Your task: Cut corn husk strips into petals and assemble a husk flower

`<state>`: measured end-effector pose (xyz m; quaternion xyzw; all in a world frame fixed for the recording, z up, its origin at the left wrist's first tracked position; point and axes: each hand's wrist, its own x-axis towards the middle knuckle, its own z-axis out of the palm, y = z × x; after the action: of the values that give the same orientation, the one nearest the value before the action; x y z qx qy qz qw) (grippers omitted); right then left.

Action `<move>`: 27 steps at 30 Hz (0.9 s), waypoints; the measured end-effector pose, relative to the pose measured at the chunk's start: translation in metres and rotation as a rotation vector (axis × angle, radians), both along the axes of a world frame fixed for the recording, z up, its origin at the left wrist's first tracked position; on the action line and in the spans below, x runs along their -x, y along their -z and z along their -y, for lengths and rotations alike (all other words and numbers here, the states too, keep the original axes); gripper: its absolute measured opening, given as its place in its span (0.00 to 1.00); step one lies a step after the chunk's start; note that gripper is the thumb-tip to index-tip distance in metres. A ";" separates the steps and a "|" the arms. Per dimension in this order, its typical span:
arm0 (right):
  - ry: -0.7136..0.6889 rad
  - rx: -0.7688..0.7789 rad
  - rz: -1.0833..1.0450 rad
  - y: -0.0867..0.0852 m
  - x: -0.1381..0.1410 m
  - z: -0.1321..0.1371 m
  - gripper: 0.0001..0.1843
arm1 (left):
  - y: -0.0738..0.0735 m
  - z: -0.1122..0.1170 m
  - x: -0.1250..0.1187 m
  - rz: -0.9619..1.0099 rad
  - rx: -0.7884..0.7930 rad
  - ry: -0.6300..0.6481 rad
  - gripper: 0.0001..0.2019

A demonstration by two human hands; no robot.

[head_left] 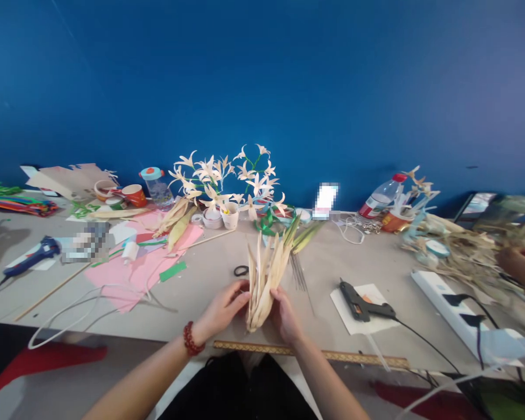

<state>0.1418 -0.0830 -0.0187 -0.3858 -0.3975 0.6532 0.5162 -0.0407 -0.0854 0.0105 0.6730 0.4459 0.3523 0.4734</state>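
A bundle of pale dried corn husks (265,286) stands upright between my two hands, just above the table's front part. My left hand (227,304) closes on its left side, thumb against the husks. On the right side my right hand (284,312) grips it, with most of the fingers hidden behind the bundle. Green-tipped husks (304,236) lie just behind it, beside several thin wires (298,274). A black ring-shaped roll (241,270) rests left of the bundle. Below my hands a wooden ruler (354,357) runs along the table edge.
White husk flowers (212,172) stand in a paper cup (230,216) at the back. To the right are a black glue gun (363,303), a power strip (446,303) and another person's hand (522,265). Pink paper (125,291), a white cord (65,312) and a blue glue gun (35,256) lie left.
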 end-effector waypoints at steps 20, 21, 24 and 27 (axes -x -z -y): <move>0.278 -0.183 0.140 0.006 0.012 0.035 0.16 | 0.001 0.021 -0.009 0.293 0.076 -0.302 0.18; 0.266 -0.214 0.199 0.001 0.013 0.035 0.16 | 0.001 0.025 -0.009 0.279 0.045 -0.263 0.20; 0.172 -0.367 0.364 -0.016 0.016 0.035 0.17 | 0.005 0.034 -0.011 0.207 -0.020 -0.171 0.29; 0.063 -0.545 0.421 -0.031 0.016 0.036 0.16 | 0.012 0.037 -0.013 0.302 0.113 -0.274 0.24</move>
<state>0.1257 -0.1186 0.0124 -0.3720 -0.6432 0.4128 0.5268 -0.0275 -0.1226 -0.0014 0.5179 0.4764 0.4845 0.5197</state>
